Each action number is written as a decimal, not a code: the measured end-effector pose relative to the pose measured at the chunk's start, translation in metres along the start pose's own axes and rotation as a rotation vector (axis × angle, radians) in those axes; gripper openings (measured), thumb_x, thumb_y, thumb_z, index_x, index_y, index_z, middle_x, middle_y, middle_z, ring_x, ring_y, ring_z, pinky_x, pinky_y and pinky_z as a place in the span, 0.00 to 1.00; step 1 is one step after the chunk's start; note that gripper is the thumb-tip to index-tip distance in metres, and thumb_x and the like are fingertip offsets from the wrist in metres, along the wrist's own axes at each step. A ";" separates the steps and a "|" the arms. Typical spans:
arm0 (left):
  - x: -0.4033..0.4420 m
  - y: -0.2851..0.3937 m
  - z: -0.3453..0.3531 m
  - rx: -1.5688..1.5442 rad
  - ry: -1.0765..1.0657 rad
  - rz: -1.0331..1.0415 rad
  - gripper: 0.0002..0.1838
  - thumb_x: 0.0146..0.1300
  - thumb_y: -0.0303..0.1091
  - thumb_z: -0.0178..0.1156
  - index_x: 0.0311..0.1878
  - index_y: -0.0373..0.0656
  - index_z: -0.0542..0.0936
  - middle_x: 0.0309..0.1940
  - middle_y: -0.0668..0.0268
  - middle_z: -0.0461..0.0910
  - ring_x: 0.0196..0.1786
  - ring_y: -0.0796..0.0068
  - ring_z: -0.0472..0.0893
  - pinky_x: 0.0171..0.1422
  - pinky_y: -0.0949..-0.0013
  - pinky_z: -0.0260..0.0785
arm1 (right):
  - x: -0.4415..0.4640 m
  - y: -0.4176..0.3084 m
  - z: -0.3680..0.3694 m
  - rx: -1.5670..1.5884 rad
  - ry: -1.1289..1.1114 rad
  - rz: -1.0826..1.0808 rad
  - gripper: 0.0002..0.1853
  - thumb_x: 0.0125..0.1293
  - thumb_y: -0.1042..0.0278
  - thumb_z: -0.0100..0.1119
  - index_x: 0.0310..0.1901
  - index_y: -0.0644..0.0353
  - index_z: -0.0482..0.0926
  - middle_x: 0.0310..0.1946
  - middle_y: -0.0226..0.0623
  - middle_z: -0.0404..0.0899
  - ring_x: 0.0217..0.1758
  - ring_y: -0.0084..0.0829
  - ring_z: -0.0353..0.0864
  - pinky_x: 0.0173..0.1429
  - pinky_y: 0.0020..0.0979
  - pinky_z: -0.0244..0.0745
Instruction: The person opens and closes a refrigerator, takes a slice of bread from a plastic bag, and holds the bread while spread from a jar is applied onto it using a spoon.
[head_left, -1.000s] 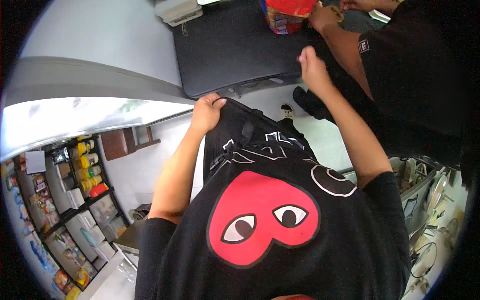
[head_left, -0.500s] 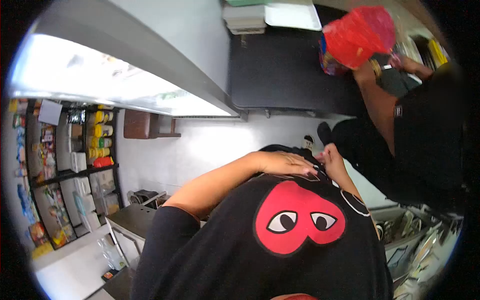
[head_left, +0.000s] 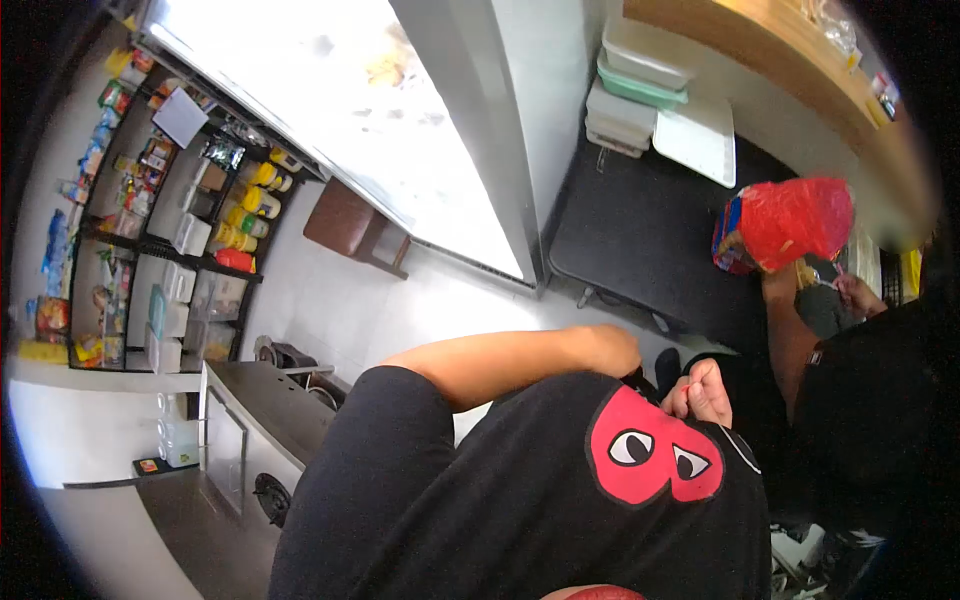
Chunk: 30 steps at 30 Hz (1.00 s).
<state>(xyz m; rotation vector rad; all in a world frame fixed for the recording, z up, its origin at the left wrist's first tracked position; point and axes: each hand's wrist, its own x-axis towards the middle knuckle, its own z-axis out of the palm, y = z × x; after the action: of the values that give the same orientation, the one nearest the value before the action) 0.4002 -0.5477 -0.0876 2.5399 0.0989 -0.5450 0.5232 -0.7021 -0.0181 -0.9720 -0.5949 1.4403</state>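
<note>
1. The black shirt (head_left: 520, 490) fills the lower centre of the frame. Its cloth looks light, soft and limp, probably not fragile; a loose fold near the hem should hold best.
2. Left hand (head_left: 612, 350), right of centre: fingertips hidden, so I cannot tell if it grips.
3. Right hand (head_left: 704, 394), lower and further right: fingers curled; whether they pinch anything, I cannot tell.
4. The hem is out of sight.

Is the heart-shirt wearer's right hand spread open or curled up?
Curled up: the right hand shows bent fingers near the red heart print. Whether it holds anything, I cannot tell.
</note>
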 end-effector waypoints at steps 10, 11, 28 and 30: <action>-0.012 -0.017 0.006 -0.352 0.244 -0.002 0.13 0.57 0.41 0.54 0.41 0.48 0.82 0.35 0.55 0.81 0.39 0.53 0.80 0.44 0.58 0.71 | 0.018 -0.013 -0.007 0.104 -0.214 0.088 0.07 0.69 0.64 0.46 0.38 0.51 0.59 0.17 0.24 0.56 0.18 0.17 0.50 0.24 0.22 0.49; -0.013 -0.020 0.006 -0.448 0.305 0.077 0.13 0.61 0.42 0.52 0.42 0.47 0.81 0.35 0.53 0.80 0.39 0.53 0.79 0.44 0.59 0.70 | 0.023 -0.012 -0.008 0.071 -0.254 0.056 0.08 0.69 0.63 0.47 0.38 0.51 0.59 0.16 0.23 0.54 0.17 0.15 0.48 0.22 0.21 0.46; 0.045 -0.036 0.061 -0.962 -0.228 0.304 0.24 0.68 0.42 0.46 0.58 0.31 0.70 0.54 0.57 0.74 0.52 0.71 0.72 0.58 0.65 0.63 | 0.050 -0.031 0.009 -0.050 -0.125 -0.015 0.06 0.71 0.61 0.44 0.39 0.50 0.61 0.12 0.22 0.52 0.07 0.13 0.42 0.10 0.20 0.37; 0.071 -0.032 0.061 -0.876 -0.244 0.439 0.23 0.67 0.41 0.47 0.57 0.32 0.71 0.52 0.58 0.75 0.50 0.74 0.73 0.55 0.66 0.66 | 0.051 -0.028 0.008 -0.088 -0.132 -0.025 0.07 0.70 0.60 0.44 0.39 0.51 0.60 0.11 0.23 0.52 0.06 0.15 0.44 0.10 0.22 0.39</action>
<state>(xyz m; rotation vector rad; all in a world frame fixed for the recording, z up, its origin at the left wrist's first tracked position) 0.4376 -0.5549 -0.1785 1.5637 -0.2529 -0.4837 0.5360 -0.6476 -0.0011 -0.9393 -0.7700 1.4744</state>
